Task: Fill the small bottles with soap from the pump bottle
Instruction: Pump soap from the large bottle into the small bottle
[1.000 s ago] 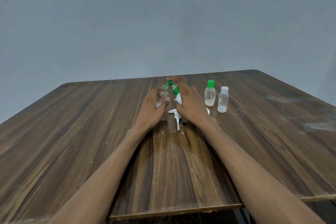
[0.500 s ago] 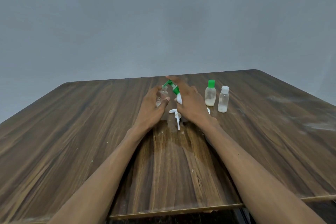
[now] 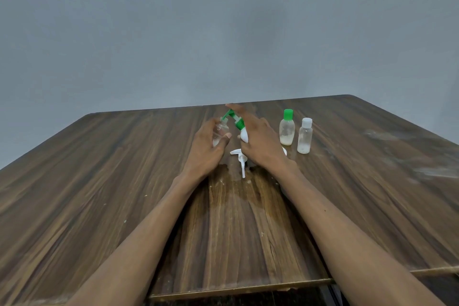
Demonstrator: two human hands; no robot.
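Note:
My left hand grips a small clear bottle with no cap, held upright just above the table. My right hand holds the white pump bottle with its green pump head tilted left, the nozzle over the small bottle's mouth, index finger stretched along the top of the pump. Two more small bottles stand to the right: one with a green cap and pale soap at its bottom, one with a white cap.
A loose white pump part lies on the wooden table between my hands, beside a wet stain. A small white lid peeks out behind my right wrist. Whitish smears mark the table's right side.

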